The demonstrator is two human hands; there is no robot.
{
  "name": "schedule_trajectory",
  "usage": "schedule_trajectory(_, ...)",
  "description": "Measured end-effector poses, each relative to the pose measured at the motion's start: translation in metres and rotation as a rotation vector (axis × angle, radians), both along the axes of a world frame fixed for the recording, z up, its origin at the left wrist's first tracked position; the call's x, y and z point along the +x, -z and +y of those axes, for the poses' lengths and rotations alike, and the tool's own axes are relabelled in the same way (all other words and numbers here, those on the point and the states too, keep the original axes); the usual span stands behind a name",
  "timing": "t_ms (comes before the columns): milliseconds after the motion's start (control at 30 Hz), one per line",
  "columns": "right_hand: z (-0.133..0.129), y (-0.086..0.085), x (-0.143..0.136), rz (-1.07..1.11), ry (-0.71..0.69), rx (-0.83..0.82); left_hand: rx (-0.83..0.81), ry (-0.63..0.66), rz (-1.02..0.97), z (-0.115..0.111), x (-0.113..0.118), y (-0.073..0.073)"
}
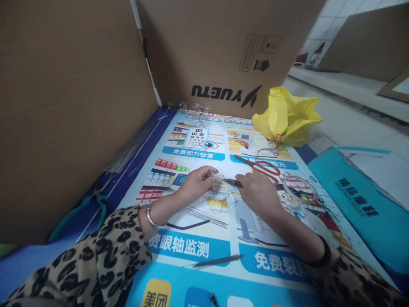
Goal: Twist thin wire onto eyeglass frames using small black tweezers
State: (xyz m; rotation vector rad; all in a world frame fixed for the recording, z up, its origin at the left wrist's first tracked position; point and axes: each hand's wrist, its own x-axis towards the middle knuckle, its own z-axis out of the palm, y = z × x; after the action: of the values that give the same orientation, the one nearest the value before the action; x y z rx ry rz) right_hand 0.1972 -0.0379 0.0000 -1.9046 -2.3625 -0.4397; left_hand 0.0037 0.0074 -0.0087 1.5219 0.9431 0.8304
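Observation:
Over the printed poster, my left hand is closed in a pinch on a thin bent wire, whose fine loops spread between the two hands. Facing it, my right hand is wrapped round small pliers. Their dark, narrow jaws point left at the wire, close to my left fingertips; the handles are hidden in my palm. Whether the jaws grip the wire is too fine to tell. Just beyond my right hand lie orange-handled scissors. Straight wire pieces rest below my hands.
Cardboard panels stand at the left and back. A yellow paper shape sits at back right, near a roll of clear tape. A teal box lies right, teal-handled pliers left, and a dark thin bundle in front.

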Motion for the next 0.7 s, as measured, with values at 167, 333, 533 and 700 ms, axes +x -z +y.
schedule_trajectory(167,0.003,0.001,0.002,0.187,0.058,-0.087,-0.006,-0.056,-0.006,0.006,-0.001,0.003)
schedule_trajectory(333,0.005,-0.005,0.001,0.483,0.052,-0.138,0.036,-0.047,0.042,0.008,-0.001,0.006)
schedule_trajectory(533,0.006,-0.005,-0.008,0.517,-0.012,-0.192,0.087,-0.038,0.055,0.009,-0.003,0.011)
schedule_trajectory(700,0.006,0.003,-0.010,0.488,-0.009,-0.216,0.306,-0.096,0.171,0.011,-0.007,0.003)
